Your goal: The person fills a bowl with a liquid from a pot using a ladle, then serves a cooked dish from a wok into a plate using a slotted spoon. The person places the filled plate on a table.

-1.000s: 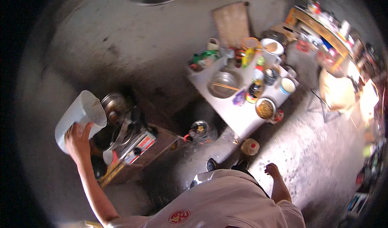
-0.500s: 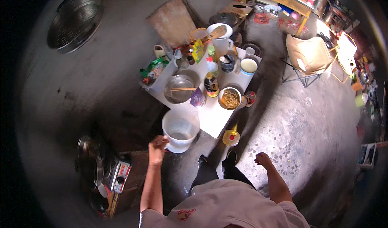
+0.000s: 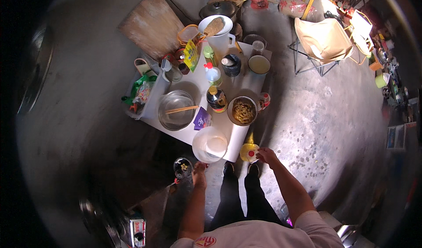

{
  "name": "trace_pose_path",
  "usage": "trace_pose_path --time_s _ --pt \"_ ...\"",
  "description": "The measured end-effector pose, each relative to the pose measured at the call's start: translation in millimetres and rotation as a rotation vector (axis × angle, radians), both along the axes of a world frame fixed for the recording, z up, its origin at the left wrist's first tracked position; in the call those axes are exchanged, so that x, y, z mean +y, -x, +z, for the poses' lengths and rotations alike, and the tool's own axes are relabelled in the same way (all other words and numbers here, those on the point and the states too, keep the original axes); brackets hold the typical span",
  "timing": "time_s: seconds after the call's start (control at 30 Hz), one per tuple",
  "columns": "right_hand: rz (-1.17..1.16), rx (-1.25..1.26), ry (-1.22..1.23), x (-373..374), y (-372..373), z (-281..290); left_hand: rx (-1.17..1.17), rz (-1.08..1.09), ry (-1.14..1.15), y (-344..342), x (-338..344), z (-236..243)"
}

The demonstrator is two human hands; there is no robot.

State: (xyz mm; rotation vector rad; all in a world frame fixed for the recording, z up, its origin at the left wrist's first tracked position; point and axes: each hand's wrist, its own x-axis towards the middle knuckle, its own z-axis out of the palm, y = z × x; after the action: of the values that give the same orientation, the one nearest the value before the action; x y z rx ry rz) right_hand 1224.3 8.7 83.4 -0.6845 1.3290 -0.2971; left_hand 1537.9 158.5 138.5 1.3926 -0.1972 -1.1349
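Note:
My left hand (image 3: pixel 199 176) is closed at the near side of a translucent white plastic jug (image 3: pixel 197 144), holding it just over the front edge of the white table. Half stretched out, my right hand (image 3: pixel 267 155) has its fingers loosely apart and nothing visible in them. It appears beside a bottle of yellow oil with a red cap (image 3: pixel 246 153); whether they touch I cannot tell. Behind the jug lie a purple packet (image 3: pixel 202 119) and a metal basin (image 3: pixel 165 119) with chopsticks (image 3: pixel 182 109) across it. A bowl of brownish food (image 3: pixel 243 111) stands to the right.
On the table (image 3: pixel 237 139) are a dark sauce bottle (image 3: pixel 216 99), a mortar (image 3: pixel 231 65), an enamel mug (image 3: pixel 259 65) and a tall white pitcher (image 3: pixel 221 40). A plastic bin (image 3: pixel 162 90) sits at its left. A folding chair (image 3: pixel 323 41) stands right; a stove (image 3: pixel 138 232) lies lower left.
My left hand has carried the jug rightward, nearer the table's front corner. My right hand has moved left and forward, close to the oil bottle. The view has shifted.

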Motion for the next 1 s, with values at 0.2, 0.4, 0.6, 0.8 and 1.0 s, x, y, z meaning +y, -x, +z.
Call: trace_pose_path --time_s 0.2,0.4,0.6,0.8,1.0 --pt "-0.243 -0.112 -0.035 -47 -88 -47 0.038 -0.077 -0.064 -33 14 -63" --pt "-0.272 -0.145 -0.053 -96 -122 -122 -0.270 -0.290 -0.177 -34 6 -26" --pt "-0.608 -0.304 0.144 -96 -132 -161 -0.089 -0.225 -0.282 -32 52 -18" --pt "-0.665 -0.235 -0.005 -96 -114 -147 -0.009 -0.189 -0.319 -36 84 -15" --pt "-0.712 -0.192 -0.027 -43 -85 -107 -0.050 -0.127 -0.328 -55 83 -24"
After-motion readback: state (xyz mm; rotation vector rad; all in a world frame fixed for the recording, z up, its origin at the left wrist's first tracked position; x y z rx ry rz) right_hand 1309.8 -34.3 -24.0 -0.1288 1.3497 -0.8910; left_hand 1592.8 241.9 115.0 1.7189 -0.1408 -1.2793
